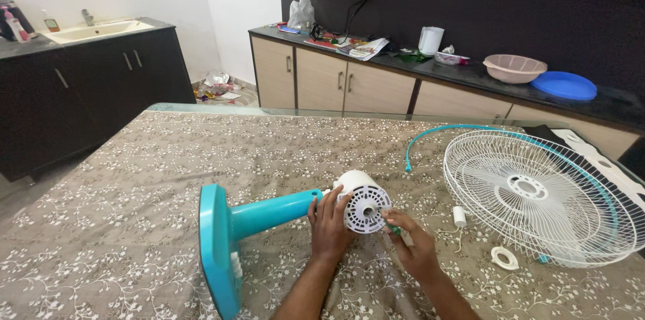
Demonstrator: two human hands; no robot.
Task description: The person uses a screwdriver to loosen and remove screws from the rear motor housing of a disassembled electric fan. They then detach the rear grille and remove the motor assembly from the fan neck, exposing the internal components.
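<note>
A table fan lies on its side on the patterned tablecloth (134, 185). Its teal base (216, 246) points left, its teal stem (275, 214) runs right to the white motor housing (363, 200). My left hand (329, 226) grips the housing where it meets the stem. My right hand (413, 246) holds a small green-handled tool, likely a screwdriver (395, 229), against the vented front of the housing. The tool is mostly hidden by my fingers.
A white wire fan grill (537, 192) with a teal rim band (430, 133) lies at the right. A white ring (504, 257) and a small white cap (459, 216) rest near it. Cabinets with a counter (376, 81), bowls and a sink unit (94, 31) stand behind.
</note>
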